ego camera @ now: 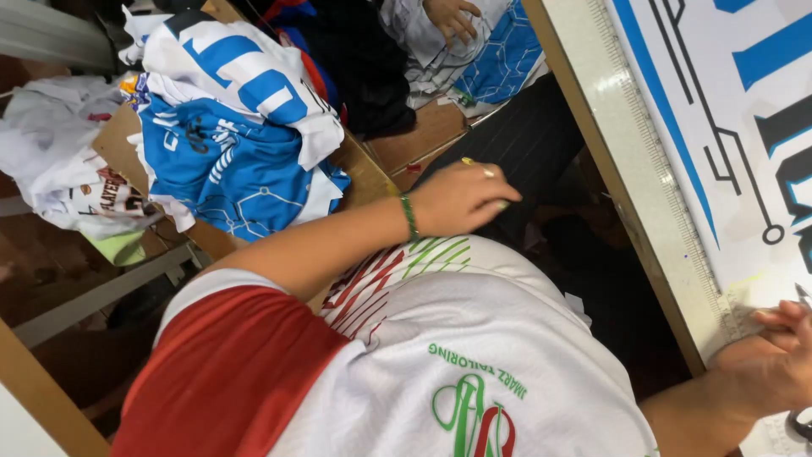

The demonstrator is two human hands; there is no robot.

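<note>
Printed fabric [744,127] beside right hand [771,360] (grip unclear); left hand [461,200] curled, contents unclear

Beyond the left hand [461,199], a heap of blue and white jerseys [233,135] lies on a brown board [372,182]. Further left of that hand sits a pile of white shirts [59,169]. Above it, another person's hand [452,17] rests on blue-patterned white fabric [495,51], with dark cloth [359,63] between.
</note>
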